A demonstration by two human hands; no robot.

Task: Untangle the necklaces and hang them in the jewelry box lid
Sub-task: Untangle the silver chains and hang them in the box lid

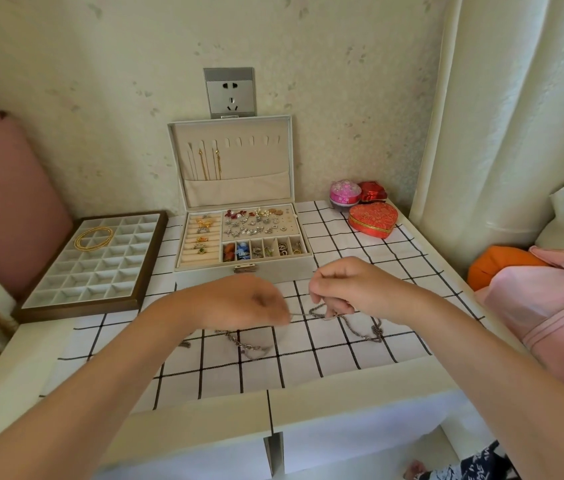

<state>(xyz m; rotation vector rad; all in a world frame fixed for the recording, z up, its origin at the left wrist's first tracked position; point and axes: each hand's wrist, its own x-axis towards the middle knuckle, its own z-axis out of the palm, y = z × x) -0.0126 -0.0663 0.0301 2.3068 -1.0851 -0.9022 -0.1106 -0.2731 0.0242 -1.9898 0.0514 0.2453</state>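
Pale patterned wall [343,64] fills the background, with a cream curtain [498,116] hanging at the right. Against the wall stands a white bench [204,431] covered by a white cloth [343,348] with a black grid.

On the left of the bench lies a wood-framed tray [79,308] of small square compartments, with a coiled gold chain [94,238] resting across its far cells. Beside it, at the back centre, an open jewelry box [273,271] holds rings, earrings and charms. Its lid [256,161] stands upright against the wall. Two gold necklaces [202,164] hang from hooks on the left side of the lid, their lower ends tucked into its pocket.

Two bare forearms reach in from the near edge. The left hand [239,299], blurred, points its fingers down and pinches a thin strand. The right hand [353,285], just in front of the box, curls its fingers round the same strand.

A red heart-shaped box [372,220] sits at the far right of the cloth.

Tangled silver necklaces [360,327] trail from both hands and lie on the cloth beneath them, in front of the jewelry box.
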